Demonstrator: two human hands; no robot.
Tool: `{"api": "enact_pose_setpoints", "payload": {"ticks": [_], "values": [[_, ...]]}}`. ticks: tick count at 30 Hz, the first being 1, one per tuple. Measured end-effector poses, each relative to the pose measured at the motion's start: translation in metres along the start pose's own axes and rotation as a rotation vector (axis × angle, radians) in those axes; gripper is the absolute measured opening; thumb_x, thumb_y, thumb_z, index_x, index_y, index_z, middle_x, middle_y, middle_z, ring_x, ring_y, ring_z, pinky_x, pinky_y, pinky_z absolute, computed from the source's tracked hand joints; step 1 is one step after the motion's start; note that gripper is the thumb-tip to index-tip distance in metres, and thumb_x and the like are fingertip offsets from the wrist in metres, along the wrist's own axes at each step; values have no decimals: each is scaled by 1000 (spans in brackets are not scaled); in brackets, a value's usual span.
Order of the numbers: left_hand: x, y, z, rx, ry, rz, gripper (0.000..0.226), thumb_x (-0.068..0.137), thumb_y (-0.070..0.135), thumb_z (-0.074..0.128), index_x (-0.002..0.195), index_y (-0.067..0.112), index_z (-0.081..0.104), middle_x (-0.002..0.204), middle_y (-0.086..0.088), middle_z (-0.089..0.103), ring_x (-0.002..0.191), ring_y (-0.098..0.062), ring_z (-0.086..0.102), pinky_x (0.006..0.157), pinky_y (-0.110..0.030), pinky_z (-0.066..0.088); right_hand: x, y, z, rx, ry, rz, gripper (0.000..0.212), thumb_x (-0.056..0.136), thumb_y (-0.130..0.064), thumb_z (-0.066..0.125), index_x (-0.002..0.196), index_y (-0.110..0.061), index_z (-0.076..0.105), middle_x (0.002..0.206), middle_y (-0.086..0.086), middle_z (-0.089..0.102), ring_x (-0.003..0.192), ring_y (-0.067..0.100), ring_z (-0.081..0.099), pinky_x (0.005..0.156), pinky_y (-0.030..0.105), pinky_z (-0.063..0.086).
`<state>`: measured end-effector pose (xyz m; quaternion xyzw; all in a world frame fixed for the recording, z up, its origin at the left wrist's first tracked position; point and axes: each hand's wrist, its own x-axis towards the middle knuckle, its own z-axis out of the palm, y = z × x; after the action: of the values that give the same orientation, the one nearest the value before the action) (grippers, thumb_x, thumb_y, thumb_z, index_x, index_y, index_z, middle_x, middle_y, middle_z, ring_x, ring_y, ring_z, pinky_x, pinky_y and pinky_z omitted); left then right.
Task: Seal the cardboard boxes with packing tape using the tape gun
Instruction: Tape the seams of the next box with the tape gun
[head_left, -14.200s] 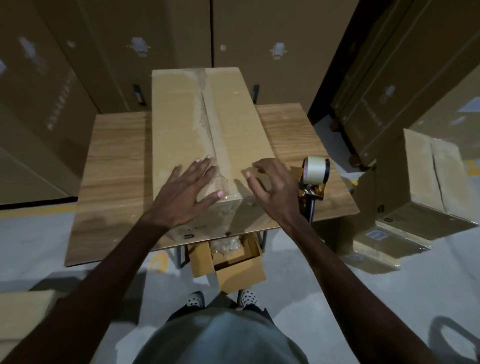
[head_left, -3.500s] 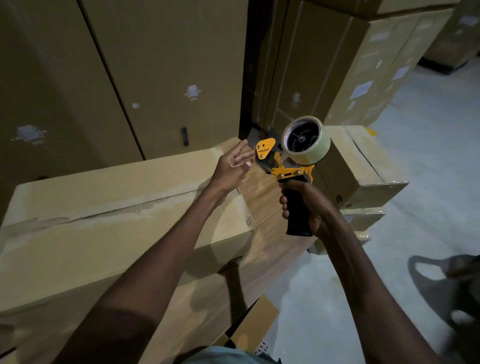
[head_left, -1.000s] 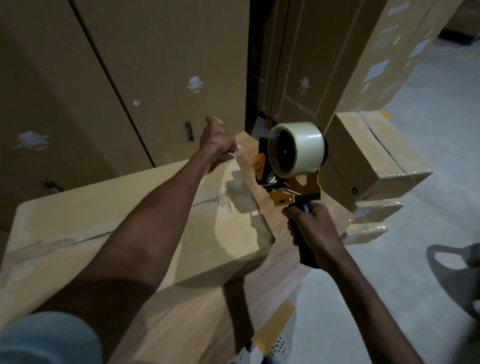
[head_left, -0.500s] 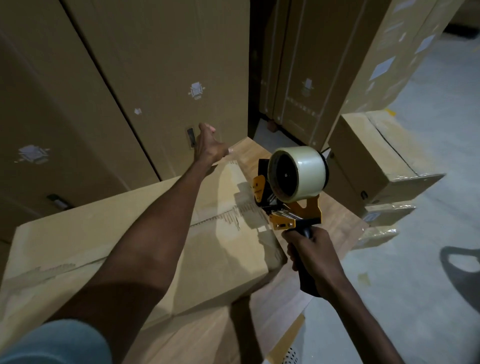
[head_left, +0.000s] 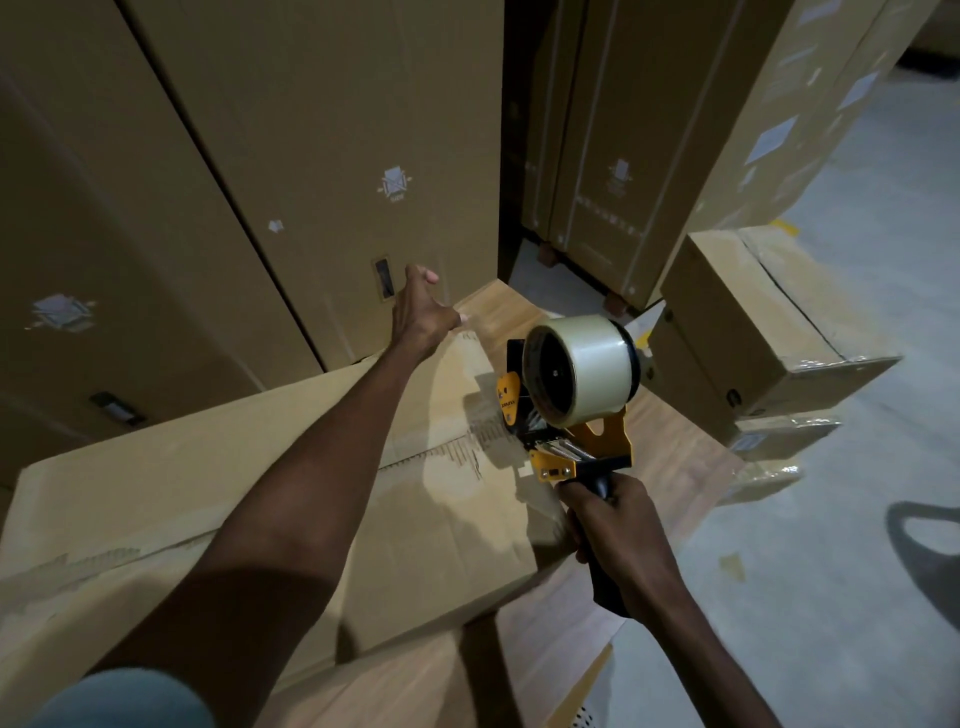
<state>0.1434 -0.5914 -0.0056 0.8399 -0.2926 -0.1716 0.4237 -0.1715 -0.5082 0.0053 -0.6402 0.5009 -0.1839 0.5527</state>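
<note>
A grey-blue sleeve (head_left: 122, 699) is seen at the lower left edge, the left arm reaching out from it across the box. The right hand (head_left: 621, 535) is wrapped round the black handle of the tape gun (head_left: 566, 421), fingers curled tight about the grip. The gun is held at the near right end of the long cardboard box (head_left: 218, 509), its yellow front end at the box's top seam, where torn old tape is visible; contact with the cardboard cannot be made out. A roll of clear tape (head_left: 589, 374) is mounted on the gun. The box is laid flat on the wooden table (head_left: 670, 447). The left hand (head_left: 423, 317) is placed at the box's far corner, fingers bent over the edge and gripping it. A smaller sealed box (head_left: 769, 332) is noted on the grey floor (head_left: 831, 597) to the right. Tall cartons (head_left: 322, 156) are stacked behind the table.
</note>
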Motion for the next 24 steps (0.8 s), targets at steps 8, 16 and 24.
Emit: {"api": "enact_pose_setpoints", "payload": {"ticks": [8, 16, 24], "values": [[-15, -10, -14, 102, -67, 51, 28, 99, 26, 59, 126, 20, 59, 133, -9, 62, 120, -31, 59, 86, -30, 43, 3, 2, -6, -25, -53, 7, 16, 99, -22, 59, 89, -13, 66, 66, 4, 63, 59, 20, 60, 63, 41, 51], [-110, -20, -12, 490, -325, 401, 57, 108, 47, 26, 160, 22, 24, 168, 3, 14, 155, -20, 9, 124, -53, 5, 3, -2, -5, -121, -20, -73, 24, 98, -22, 59, 86, -2, 65, 64, 15, 62, 49, 18, 55, 54, 41, 49], [-112, -26, -8, 644, -270, 466, 60, 109, 46, 18, 161, 18, 18, 169, 4, 11, 155, -18, 7, 123, -49, 3, -7, -4, -7, -120, -45, -84, 18, 100, -30, 57, 90, -18, 64, 70, 2, 63, 56, 15, 58, 56, 35, 47]]}}
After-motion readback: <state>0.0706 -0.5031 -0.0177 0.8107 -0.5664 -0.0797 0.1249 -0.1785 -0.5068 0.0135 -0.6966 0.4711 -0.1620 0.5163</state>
